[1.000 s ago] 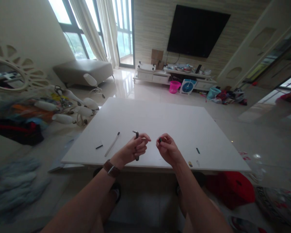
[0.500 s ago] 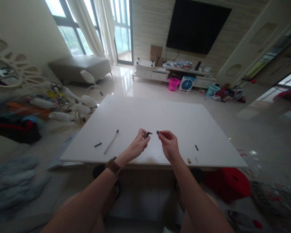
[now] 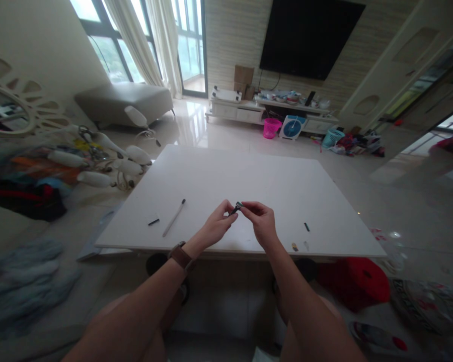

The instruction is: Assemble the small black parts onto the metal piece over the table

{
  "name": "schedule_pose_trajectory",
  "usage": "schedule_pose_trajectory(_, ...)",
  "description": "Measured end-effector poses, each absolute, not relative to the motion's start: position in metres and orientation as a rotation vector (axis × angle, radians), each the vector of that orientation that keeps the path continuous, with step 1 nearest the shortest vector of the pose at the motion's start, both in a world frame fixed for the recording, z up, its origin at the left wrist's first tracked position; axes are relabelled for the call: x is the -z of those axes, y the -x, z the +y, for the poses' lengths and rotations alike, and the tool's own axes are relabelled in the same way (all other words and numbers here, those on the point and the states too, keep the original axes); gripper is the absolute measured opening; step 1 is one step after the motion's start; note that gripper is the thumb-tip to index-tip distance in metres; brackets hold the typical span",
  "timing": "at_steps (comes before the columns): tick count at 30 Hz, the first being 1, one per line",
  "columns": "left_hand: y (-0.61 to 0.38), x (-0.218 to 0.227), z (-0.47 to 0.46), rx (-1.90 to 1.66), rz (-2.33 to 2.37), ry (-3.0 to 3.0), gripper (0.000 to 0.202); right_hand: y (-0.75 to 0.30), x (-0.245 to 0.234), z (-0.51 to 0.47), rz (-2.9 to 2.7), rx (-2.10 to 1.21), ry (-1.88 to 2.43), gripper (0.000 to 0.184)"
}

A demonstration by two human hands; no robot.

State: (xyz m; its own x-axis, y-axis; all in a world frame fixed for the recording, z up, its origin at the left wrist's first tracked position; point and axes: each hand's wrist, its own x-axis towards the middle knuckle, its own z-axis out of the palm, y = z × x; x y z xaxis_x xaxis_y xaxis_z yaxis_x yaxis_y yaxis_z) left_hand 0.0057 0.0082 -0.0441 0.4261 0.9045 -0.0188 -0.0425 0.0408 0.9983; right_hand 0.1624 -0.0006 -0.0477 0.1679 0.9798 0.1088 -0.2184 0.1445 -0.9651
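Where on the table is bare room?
Far half of the white rectangular tabletop, beyond the left hand and right hand; also between right hand and short dark strip. Crowded: near left, around the slim pale stick; near right edge.

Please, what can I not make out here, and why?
In the head view:
Lower end of black tool: hidden by left hand.
Small dark piece: partly covered by right hand; details too small.
Yellowish item on table: too small to identify.
Upper left corner of television: cut off by top edge.
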Motion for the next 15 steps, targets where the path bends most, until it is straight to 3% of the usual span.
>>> schedule_pose_trajectory(15,-0.0056,0.0413,0.0073,-0.896,0.877,-1.331,0.025,-0.1667,0.0545,0.0017,-1.06,-1.106,0.989,0.018)
